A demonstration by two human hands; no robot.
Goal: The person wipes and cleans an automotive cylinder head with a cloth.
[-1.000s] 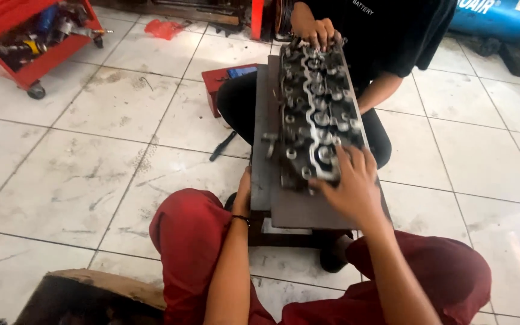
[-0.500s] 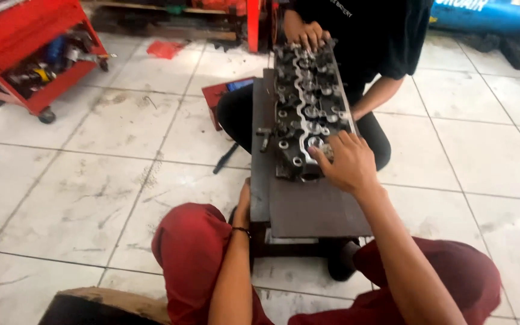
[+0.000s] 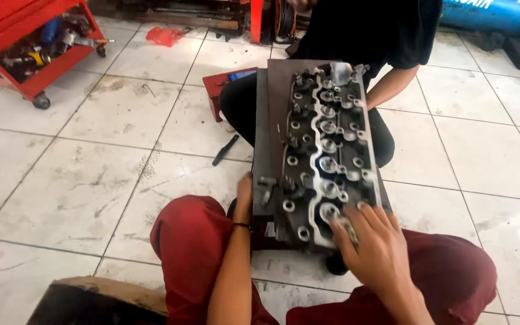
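Note:
A grey metal cylinder head (image 3: 326, 150) with several round valve pockets lies lengthwise on a dark steel plate (image 3: 263, 120) between me and a co-worker. My right hand (image 3: 373, 248) lies flat on the head's near right corner, its fingers spread over the metal. At the plate's near left edge is my left hand (image 3: 245, 194), thumb on top, its fingers hidden under the rim. My knees in red trousers (image 3: 191, 241) flank the plate.
A co-worker in black sits at the far end, one forearm (image 3: 392, 84) beside the head. A red tool cart (image 3: 28, 45) stands at the back left. A black tool (image 3: 225, 150) lies on the white tiles, a blue tank (image 3: 489, 15) is at the back right.
The cylinder head now reaches the plate's near edge, closer to me. My right hand has shifted to its near right corner. The co-worker's hands have left the far end.

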